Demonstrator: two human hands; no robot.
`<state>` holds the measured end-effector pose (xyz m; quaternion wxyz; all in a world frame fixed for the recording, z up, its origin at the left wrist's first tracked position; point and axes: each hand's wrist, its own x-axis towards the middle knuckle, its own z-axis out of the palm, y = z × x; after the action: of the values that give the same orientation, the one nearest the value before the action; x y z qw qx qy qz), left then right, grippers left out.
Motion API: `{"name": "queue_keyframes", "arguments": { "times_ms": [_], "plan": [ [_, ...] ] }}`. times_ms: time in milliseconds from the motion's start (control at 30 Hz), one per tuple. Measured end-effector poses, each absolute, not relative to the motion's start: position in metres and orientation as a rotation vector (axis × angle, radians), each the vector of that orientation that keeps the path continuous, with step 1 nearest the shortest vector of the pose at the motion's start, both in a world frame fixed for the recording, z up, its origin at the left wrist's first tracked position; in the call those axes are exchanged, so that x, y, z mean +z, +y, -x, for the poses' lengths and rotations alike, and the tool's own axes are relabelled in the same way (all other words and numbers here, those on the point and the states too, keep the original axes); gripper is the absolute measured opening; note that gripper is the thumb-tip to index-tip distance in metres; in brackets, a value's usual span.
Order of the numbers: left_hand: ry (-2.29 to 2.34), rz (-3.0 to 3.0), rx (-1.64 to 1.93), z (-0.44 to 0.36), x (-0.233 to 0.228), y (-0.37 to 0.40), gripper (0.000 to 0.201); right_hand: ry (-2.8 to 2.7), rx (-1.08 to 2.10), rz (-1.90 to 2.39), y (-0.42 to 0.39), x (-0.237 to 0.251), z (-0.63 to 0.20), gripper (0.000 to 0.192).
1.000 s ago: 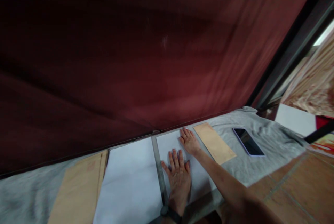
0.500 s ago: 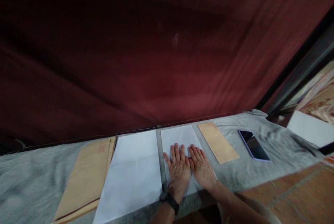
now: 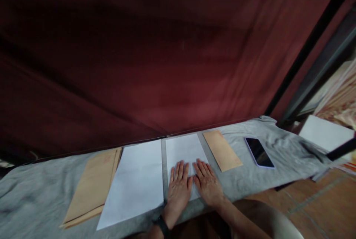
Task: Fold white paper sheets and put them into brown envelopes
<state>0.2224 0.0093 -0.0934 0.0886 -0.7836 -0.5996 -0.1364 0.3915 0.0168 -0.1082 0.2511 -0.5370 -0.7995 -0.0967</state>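
Smoothing, apparently: your left hand [image 3: 178, 191] and right hand [image 3: 209, 187] lie on the narrower white sheet [image 3: 185, 148], grip flattened, holding nothing; continuing calls for even pressure.

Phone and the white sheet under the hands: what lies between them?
The head view shows a tan envelope lying flat between the phone and the white sheet under the left hand and right hand, grey cloth showing on either side.

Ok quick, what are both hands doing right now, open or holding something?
Left hand: open, palm down on the narrower white sheet, gripping nothing.
Right hand: open, palm down on the same sheet, gripping nothing.
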Motion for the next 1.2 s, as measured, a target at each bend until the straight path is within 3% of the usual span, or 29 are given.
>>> {"name": "queue_keyframes", "arguments": {
  "times_ms": [333,1200],
  "plan": [
    [-1.798,2.245,-0.405,-0.218,-0.101,-0.023,0.056,-2.2,-0.181,1.516,0.017,-0.108,-0.391,0.049],
    [-1.749,2.24,-0.422,-0.216,-0.098,-0.023,0.058,-2.194,-0.121,1.563,0.015,-0.102,-0.387,0.051]
  ]
}}
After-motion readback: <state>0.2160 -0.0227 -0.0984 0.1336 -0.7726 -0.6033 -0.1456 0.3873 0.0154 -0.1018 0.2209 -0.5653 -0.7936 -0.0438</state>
